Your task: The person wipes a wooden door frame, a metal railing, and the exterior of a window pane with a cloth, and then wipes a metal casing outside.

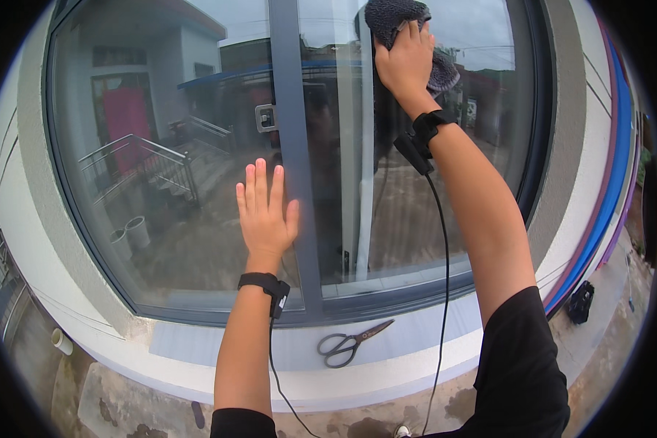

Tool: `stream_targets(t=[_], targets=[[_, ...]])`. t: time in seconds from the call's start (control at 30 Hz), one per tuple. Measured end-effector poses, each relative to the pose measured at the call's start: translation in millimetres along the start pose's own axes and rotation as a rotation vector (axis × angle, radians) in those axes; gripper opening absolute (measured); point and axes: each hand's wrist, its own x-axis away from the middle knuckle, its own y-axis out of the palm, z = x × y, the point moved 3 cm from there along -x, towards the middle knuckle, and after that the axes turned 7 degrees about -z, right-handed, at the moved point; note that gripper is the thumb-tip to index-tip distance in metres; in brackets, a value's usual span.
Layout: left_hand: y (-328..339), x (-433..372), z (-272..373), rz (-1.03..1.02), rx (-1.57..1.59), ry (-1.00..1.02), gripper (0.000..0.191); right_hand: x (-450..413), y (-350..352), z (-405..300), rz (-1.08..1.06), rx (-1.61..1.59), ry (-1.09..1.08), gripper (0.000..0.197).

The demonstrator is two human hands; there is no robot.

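My right hand point(408, 60) grips a dark grey cloth point(397, 22) against the upper part of the right window pane point(416, 213). Part of the cloth hangs below the hand on its right side. Lower down, my left hand point(266, 216) lies flat on the left window pane point(197, 246) with its fingers spread, holding nothing. Its thumb reaches towards the grey middle frame bar point(293, 164). A square metal latch point(265, 118) sits on that bar, above the left fingertips.
A pair of scissors point(350, 345) lies on the pale windowsill point(197, 345). Black cables hang from devices strapped to both wrists. Blue sheeting point(616, 137) stands along the wall at right, near a black bag point(581, 302) on the ground. A white bucket point(61, 341) is at lower left.
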Motion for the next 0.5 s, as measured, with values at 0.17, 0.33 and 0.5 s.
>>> stream_targets(t=[0.17, 0.33, 0.5], targets=[[1.1, 0.1, -5.1, -0.021, -0.023, -0.001, 0.059, 46.6, -16.8, -65.5, -0.271, -0.13, -0.297, 0.056], [5.1, -1.4, -5.9, -0.003, -0.039, 0.026, 0.059, 125.7, -42.6, -77.1, -0.525, -0.153, -0.301, 0.068], [6.1, -2.9, -0.4, -0.009, -0.044, 0.046, 0.059, 202.5, -91.2, 1.4, -0.688, -0.165, -0.498, 0.07]])
